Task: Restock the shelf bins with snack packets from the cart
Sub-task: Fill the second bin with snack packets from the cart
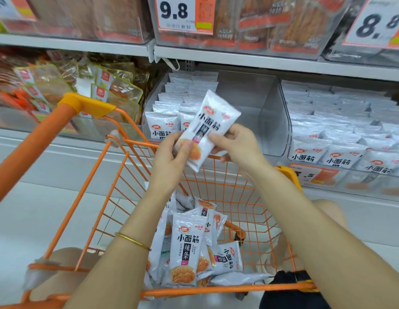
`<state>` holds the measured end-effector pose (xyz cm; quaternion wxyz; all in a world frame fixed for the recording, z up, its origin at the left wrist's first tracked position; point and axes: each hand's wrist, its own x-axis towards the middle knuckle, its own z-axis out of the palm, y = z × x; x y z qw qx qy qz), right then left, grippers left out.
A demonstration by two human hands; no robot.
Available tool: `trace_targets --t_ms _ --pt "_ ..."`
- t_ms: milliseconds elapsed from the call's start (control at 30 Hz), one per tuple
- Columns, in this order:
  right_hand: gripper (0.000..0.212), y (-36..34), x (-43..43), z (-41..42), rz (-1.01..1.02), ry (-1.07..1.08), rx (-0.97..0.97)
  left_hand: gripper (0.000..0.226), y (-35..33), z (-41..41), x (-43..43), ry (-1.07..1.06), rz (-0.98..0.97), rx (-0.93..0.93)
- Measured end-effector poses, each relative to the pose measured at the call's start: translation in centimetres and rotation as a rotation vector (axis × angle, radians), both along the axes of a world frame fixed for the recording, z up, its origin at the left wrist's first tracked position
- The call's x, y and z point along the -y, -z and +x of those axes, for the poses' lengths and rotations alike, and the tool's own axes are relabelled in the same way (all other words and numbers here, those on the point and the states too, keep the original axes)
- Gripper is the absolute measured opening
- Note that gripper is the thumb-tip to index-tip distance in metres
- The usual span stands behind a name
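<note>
Both hands are up over the cart (216,289), sharing one white snack packet (213,121).
- The packet is in the air above the cart's far rim. It is tilted, top end leaning right, printed face toward the camera.
- Left hand (171,159): pinches the packet's lower end, thumb on the front, fingers behind. There is a thin gold bangle (132,240) on that forearm.
- Right hand (236,143): pinches the packet's right edge near the middle, thumb on the front, fingers curled behind.
- Inside the cart is a loose pile of like packets (186,248), most lying flat, one propped face-up against the near side.
- Just beyond the cart's far rim is a clear shelf bin (267,112), with packets standing in rows in its left half.
- Right of the cart, a second bin (341,130) is packed with the same white packets.
- Above the cart, on the upper shelf, a price tag (183,13) reads 9.8.
</note>
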<state>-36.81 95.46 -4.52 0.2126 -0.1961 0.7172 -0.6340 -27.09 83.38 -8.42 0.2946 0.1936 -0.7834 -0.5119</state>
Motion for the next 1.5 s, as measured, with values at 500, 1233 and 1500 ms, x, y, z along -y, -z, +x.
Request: trace_targets --t_ms 500,1233,1500 --pt "0.019 2.9 5.8 -4.8 0.616 -0.015 -0.492 0.04 3.0 -0.5 2.1 -0.141 -0.656 0.312" --pt "0.009 2.9 -0.2 2.8 0.697 -0.491 -0.505 0.027 2.3 -0.4 1.3 -0.162 -0.662 0.151" --pt "0.028 7.8 -0.9 5.1 0.781 -0.816 -0.286 0.024 2.1 0.0 1.2 -0.124 -0.67 0.081"
